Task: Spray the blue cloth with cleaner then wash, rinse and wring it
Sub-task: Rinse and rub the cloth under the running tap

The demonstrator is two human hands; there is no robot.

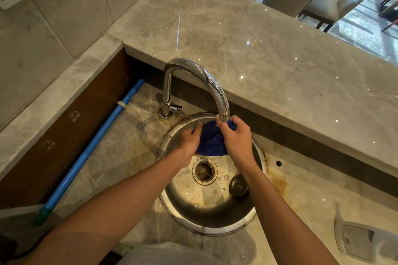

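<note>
The blue cloth [210, 142] is bunched up between both hands, right under the spout of the chrome faucet [195, 84]. My left hand [189, 143] grips its left side, and my right hand [235, 137] holds its right side close to the spout tip. Both hands hover over the far half of the round steel sink [172, 198]. Whether water is running from the spout I cannot tell. The drain [204, 170] lies open below the cloth.
A dark round sink plug [237, 185] rests in the basin right of the drain. The faucet lever [177, 108] sticks out at the base. A white spray bottle [364, 241] lies on the counter at lower right. A blue pipe [92, 148] runs along the left. A raised marble ledge [258, 49] stands behind.
</note>
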